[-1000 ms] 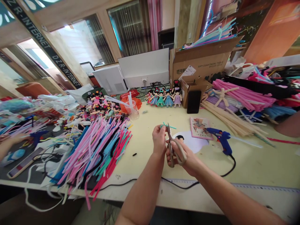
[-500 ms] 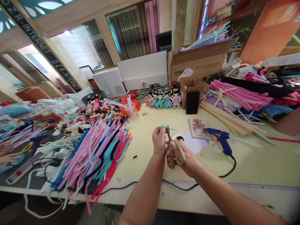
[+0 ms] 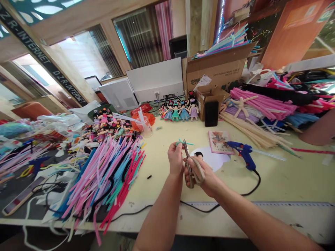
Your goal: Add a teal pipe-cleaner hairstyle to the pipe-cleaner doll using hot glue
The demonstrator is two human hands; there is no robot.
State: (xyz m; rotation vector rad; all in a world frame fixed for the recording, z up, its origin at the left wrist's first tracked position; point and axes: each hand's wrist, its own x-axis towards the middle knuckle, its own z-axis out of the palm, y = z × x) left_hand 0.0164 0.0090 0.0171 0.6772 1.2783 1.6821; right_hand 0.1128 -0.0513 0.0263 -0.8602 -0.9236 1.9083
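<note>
Between the fingertips of my left hand [image 3: 175, 155] is a short teal pipe cleaner [image 3: 188, 143], with its free end pointing right. My right hand [image 3: 200, 172] is closed round the handles of beige-handled scissors [image 3: 192, 170]. Their blades point up and lie against the pipe cleaner, just right of my left fingers. Partly hidden behind my right hand, a small black-haired doll piece [image 3: 199, 154] lies on a white round sheet [image 3: 221, 159]. A blue glue gun [image 3: 245, 153] lies to the right, its nose by a pink picture card [image 3: 220, 142].
Pipe cleaners [image 3: 104, 177] in many colours are heaped on the left. Finished dolls [image 3: 178, 111] stand at the back beside a black phone [image 3: 211, 114] and cardboard boxes [image 3: 217, 69]. A black cord [image 3: 204, 210] crosses the front near a ruler strip [image 3: 288, 205].
The view has shifted slightly, so the scene sits a little further left. Both hands keep nearly the same pose, scissors at the teal pipe cleaner. A co-worker's hand at far left has mostly left view.
</note>
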